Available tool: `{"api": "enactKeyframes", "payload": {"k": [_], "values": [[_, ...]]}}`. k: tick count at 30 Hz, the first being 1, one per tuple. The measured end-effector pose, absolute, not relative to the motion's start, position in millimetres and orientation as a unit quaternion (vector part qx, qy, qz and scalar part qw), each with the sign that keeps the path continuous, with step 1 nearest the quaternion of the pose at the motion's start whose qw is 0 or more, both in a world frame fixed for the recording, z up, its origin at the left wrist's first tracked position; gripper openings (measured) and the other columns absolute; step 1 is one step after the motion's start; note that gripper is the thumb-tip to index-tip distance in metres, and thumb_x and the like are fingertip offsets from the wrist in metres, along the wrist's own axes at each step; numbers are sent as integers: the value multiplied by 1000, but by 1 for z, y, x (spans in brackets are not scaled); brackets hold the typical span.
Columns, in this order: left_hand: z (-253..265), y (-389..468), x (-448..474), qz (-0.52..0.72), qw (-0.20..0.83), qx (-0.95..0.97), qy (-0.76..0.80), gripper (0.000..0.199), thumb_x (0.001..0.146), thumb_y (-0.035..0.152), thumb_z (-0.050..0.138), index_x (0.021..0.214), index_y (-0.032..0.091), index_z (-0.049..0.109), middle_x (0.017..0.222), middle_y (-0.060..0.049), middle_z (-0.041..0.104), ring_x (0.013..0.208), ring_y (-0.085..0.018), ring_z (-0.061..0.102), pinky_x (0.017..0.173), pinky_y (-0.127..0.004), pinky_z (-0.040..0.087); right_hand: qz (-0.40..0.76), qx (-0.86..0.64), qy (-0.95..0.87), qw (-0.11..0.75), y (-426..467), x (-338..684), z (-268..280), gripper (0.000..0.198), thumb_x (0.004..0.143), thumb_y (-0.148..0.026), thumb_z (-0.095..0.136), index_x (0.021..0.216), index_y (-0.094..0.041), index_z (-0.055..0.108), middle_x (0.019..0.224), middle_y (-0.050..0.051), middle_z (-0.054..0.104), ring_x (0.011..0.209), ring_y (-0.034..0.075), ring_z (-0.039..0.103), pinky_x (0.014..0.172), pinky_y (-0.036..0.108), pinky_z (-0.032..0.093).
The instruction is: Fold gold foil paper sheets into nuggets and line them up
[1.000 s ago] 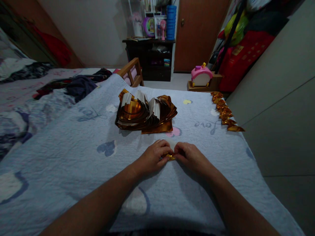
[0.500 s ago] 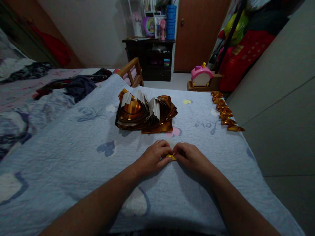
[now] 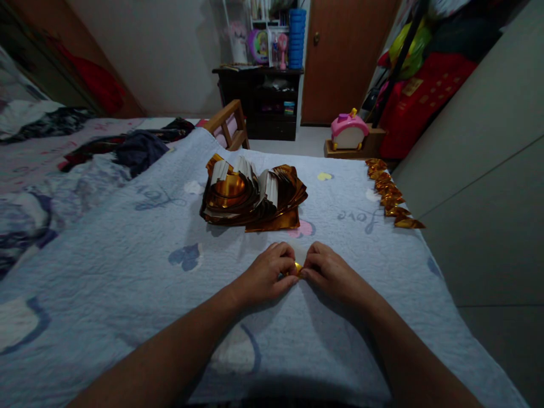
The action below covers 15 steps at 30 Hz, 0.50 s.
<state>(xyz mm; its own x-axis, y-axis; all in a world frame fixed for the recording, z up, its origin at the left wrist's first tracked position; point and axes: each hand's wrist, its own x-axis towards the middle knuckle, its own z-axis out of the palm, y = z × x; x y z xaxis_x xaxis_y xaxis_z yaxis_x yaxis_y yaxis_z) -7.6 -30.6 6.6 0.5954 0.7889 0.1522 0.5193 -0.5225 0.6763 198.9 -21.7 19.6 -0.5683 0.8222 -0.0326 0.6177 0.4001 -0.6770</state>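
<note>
Between my two hands is a small folded piece of gold foil paper [image 3: 298, 268], mostly hidden by the fingers. My left hand [image 3: 272, 271] pinches its left end. The fingertips of my right hand [image 3: 326, 266] are closed on its right end. Beyond the hands lies a thick, curled stack of gold foil sheets [image 3: 255, 195] with white undersides. To the far right, a row of folded gold paper pieces [image 3: 390, 195] runs along the bed's edge, several of them overlapping.
A pale blue quilt [image 3: 127, 266] with hearts and lettering covers the bed. Rumpled clothes [image 3: 140, 152] lie at the left. A wooden rail [image 3: 232, 126] stands at the far edge. On the floor beyond sits a pink toy case [image 3: 349, 131]; a pale cabinet [image 3: 488, 170] borders the right side.
My hands have shifted slightly on the gold paper, and the fingers have changed their grip, so a different part of it shows. The stack and the row have stayed put.
</note>
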Motion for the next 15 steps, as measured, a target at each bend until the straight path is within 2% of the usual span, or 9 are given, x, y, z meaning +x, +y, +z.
{"api": "enactKeyframes", "payload": {"k": [6, 15], "values": [[9, -31, -5, 226, 285, 844, 394, 13, 90, 19, 62, 78, 17, 64, 93, -6, 55, 93, -21, 51, 83, -35, 45, 304, -447, -829, 142, -23, 197, 16, 23, 95, -11, 53, 78, -15, 68, 88, 6, 58, 89, 19, 54, 81, 32, 42], [8, -33, -1, 220, 268, 839, 419, 17, 88, 17, 60, 71, 17, 58, 88, -4, 52, 89, -20, 50, 79, -34, 45, 266, -486, -819, 150, -23, 194, 9, 21, 92, -14, 59, 72, -16, 65, 87, 6, 58, 85, 19, 54, 79, 33, 42]]}}
